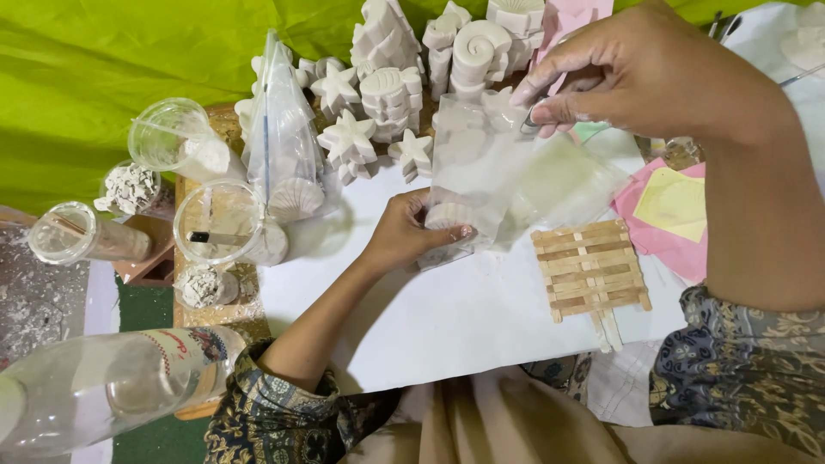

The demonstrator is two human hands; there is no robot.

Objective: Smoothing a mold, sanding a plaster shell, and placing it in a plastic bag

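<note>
- I see the left hand (411,230) at scene centre, fingers curled around the bottom of a clear plastic bag (478,176) with a white plaster casting (449,215) inside.
- Right hand (640,69), far right, raised, pinches the bag's top edge.
- Bag stands upright over the white paper sheet (447,318).
- Pale wooden stick raft (590,267) lies right of it; pink paper squares (666,236) further right.
</note>
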